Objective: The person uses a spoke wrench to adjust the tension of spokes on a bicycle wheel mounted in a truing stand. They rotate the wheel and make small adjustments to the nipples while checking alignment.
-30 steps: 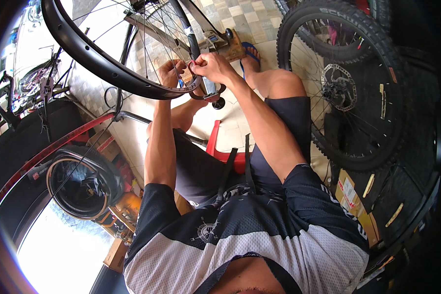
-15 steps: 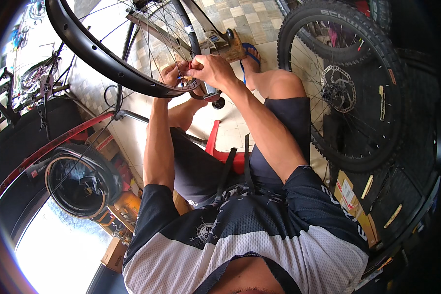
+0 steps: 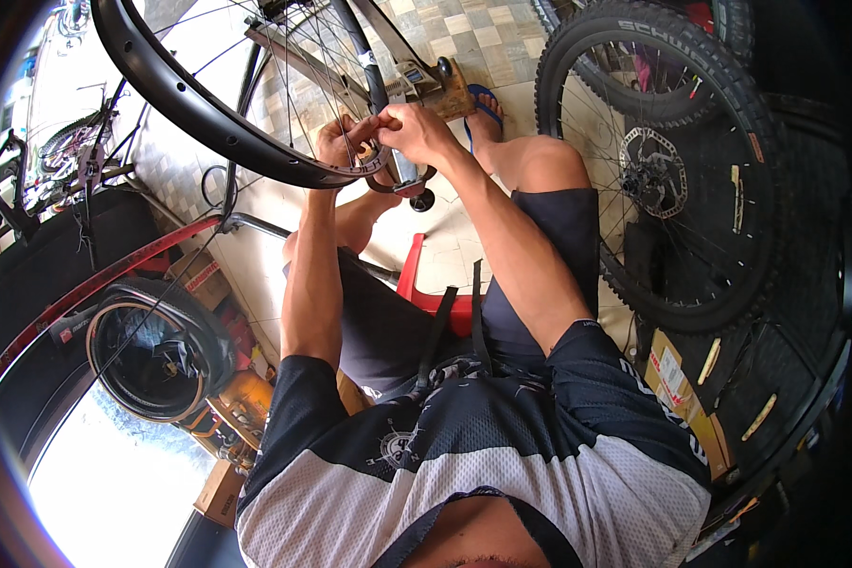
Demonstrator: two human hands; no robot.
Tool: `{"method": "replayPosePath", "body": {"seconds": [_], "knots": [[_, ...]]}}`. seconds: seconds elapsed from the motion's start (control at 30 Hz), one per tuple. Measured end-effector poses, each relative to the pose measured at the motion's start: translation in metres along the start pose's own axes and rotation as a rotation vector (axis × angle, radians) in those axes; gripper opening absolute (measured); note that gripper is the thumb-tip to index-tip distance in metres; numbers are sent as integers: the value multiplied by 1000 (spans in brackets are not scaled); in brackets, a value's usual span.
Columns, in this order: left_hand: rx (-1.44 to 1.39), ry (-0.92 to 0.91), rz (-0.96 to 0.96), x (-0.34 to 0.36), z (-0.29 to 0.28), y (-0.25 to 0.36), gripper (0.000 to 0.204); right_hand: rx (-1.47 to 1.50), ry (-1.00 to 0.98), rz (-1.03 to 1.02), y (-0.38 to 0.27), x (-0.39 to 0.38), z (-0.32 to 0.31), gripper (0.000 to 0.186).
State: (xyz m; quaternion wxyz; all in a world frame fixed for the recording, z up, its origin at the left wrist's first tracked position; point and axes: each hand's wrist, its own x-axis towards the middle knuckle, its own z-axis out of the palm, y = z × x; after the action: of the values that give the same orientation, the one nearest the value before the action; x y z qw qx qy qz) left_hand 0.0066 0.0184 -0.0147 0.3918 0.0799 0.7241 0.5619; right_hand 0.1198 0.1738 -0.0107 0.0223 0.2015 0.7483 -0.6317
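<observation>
A bare black bicycle wheel rim (image 3: 199, 121), without a tyre, curves across the upper left, its thin spokes running up and away. It sits in a grey metal truing stand (image 3: 413, 78). My left hand (image 3: 343, 142) is among the spokes at the rim's near end, its fingers bent and pinched together. Close against it, my right hand (image 3: 413, 133) is closed, thumb and forefinger meeting the left fingertips beside the rim. What the fingertips hold is hidden. The rim's lower end passes just under my left hand.
At the right leans a wheel with a knobby tyre (image 3: 658, 308) and a disc rotor (image 3: 655, 172). Part of a red stool (image 3: 414, 270) shows between my legs. Several rims and tyres (image 3: 151, 350) lie at the left, near a red bike frame tube (image 3: 104, 286). Cardboard boxes (image 3: 672, 374) stand lower right.
Both hands have shifted slightly and my fingers have turned. A small red piece that showed between the fingertips is now hidden. The rim has moved very little.
</observation>
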Motion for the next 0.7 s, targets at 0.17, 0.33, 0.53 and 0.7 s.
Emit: {"method": "replayPosePath", "body": {"seconds": [0.17, 0.33, 0.53, 0.7], "knots": [[19, 13, 76, -4, 3, 3, 37, -21, 11, -9, 6, 5, 5, 28], [-34, 203, 16, 2, -1, 1, 39, 110, 23, -19, 8, 6, 2, 29], [20, 241, 49, 4, -4, -14, 38, -36, 138, 48, 12, 11, -4, 31], [14, 187, 46, -1, -7, -14, 30, 1, 93, 47, 23, 14, 4, 31]]}}
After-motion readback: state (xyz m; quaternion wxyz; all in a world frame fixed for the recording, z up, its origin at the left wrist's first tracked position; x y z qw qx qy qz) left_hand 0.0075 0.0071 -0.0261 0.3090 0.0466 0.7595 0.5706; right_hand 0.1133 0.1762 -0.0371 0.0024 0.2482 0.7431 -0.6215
